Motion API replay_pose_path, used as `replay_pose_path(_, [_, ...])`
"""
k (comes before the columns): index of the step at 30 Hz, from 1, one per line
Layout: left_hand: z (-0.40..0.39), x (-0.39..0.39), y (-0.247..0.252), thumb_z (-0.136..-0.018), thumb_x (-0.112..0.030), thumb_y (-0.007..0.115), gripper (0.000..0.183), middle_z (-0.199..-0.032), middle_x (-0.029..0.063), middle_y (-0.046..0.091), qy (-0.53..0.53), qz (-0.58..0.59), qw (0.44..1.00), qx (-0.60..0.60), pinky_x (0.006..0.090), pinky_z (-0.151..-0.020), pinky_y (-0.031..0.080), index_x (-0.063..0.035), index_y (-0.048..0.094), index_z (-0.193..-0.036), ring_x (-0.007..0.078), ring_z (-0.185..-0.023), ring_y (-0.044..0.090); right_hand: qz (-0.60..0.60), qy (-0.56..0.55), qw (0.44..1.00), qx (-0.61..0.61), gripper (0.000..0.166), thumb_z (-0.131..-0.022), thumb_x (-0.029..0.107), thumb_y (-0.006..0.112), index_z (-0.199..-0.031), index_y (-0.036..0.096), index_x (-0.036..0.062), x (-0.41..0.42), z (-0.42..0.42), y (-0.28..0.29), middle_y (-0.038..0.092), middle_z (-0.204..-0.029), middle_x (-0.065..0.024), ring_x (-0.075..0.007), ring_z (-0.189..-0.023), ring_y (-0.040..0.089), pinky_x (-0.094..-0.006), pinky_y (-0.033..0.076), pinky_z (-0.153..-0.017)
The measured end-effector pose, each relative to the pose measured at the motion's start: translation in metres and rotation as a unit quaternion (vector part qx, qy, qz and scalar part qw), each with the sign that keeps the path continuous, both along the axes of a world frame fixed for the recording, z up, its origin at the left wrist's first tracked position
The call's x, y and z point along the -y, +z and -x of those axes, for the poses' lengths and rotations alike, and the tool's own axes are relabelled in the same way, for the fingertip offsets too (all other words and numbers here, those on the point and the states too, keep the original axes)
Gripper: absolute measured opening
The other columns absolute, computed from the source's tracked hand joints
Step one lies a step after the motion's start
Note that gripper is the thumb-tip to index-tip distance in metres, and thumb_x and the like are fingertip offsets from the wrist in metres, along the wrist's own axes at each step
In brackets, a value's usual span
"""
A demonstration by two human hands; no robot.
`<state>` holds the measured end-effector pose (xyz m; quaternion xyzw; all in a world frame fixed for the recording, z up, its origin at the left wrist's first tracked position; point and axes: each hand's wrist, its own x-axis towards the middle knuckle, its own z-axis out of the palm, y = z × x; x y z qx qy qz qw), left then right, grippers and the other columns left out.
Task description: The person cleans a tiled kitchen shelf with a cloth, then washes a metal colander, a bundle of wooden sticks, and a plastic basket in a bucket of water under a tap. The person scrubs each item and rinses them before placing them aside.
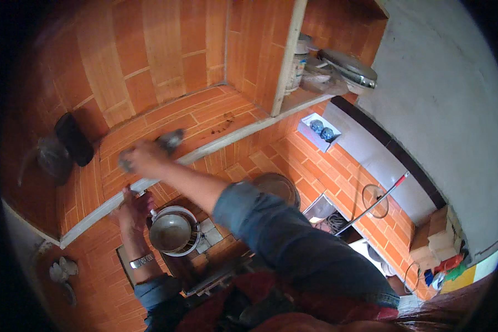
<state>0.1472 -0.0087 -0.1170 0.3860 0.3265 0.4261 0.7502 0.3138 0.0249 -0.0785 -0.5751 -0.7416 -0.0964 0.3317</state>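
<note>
My right hand (143, 159) reaches over an orange tiled shelf (199, 112), blurred by motion. Its fingers are closed on a crumpled grey cloth (172, 140), which shows on both sides of the hand and lies against the tiles. Dark specks (224, 122) mark the shelf to the right of the cloth. My left hand (133, 209) is held low beside the shelf's pale front edge (228, 135), its fingers apart and nothing visible in them. Just to its right, a metal bowl (170, 232) sits within a white-rimmed pot (175, 251).
A black object (74, 139) and a clear plastic bag (54, 159) sit at the shelf's left end. Pans and containers (344, 68) fill the upper right compartment. On the counter are a round dark pan (276, 186), an open box (319, 132), a glass lid (375, 201) and cardboard boxes (435, 234).
</note>
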Motion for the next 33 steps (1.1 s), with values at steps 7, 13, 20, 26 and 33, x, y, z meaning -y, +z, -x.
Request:
replay_pose_path(7, [0.012,0.002,-0.007,-0.093,-0.039,0.044,0.037,-0.086,0.0187,0.062,0.032,-0.033,0.997,0.061,0.0339,-0.060,0.053,-0.0068,0.047,-0.112,0.0269,-0.072,0.062,0.060,-0.113,0.991,-0.024,0.025,-0.078,0.022,0.062,-0.103,0.067,0.0241,0.055,-0.095,0.022,0.066,-0.090,-0.0088,-0.0212,-0.079,0.063,-0.0353,0.050,-0.071])
replay_pose_path(13, [-0.011,0.014,0.008,-0.095,-0.038,0.041,0.039,-0.085,0.0175,0.062,0.046,-0.010,0.999,-0.022,0.0332,-0.060,0.053,-0.0069,0.046,-0.117,0.0249,-0.071,0.063,0.054,-0.460,0.881,0.095,0.022,-0.083,0.026,0.054,-0.098,0.067,0.0169,0.112,-0.273,0.013,0.064,-0.094,-0.0129,-0.0275,-0.085,0.063,-0.0407,0.050,-0.074])
replay_pose_path(20, [-0.006,-0.003,-0.018,-0.094,-0.041,0.039,0.042,-0.088,0.0176,0.061,0.057,-0.040,0.997,0.021,0.0329,-0.058,0.052,-0.0088,0.044,-0.121,0.0240,-0.070,0.062,0.104,-0.194,0.969,0.114,0.022,-0.083,0.027,0.052,-0.087,0.069,0.0140,0.030,-0.061,0.001,0.065,-0.084,-0.0118,-0.0261,-0.083,0.062,-0.0409,0.049,-0.069])
replay_pose_path(26, [-0.002,-0.005,-0.007,-0.094,-0.041,0.040,0.039,-0.083,0.0173,0.063,0.047,-0.022,0.999,0.005,0.0338,-0.056,0.053,-0.0073,0.049,-0.113,0.0251,-0.067,0.063,-0.045,0.030,0.998,0.028,0.026,-0.076,0.027,0.064,-0.102,0.067,0.0297,0.041,-0.034,0.004,0.056,-0.098,-0.0135,-0.0311,-0.098,0.052,-0.0424,0.044,-0.084])
replay_pose_path(33, [-0.034,0.005,0.006,-0.093,-0.042,0.041,0.040,-0.082,0.0175,0.062,-0.001,-0.028,1.000,0.006,0.0331,-0.056,0.053,-0.0088,0.046,-0.115,0.0254,-0.066,0.062,0.087,-0.332,0.912,-0.223,0.024,-0.084,0.025,0.058,-0.105,0.064,0.0137,0.088,-0.333,0.011,0.065,-0.093,-0.0097,-0.0208,-0.079,0.063,-0.0353,0.051,-0.071])
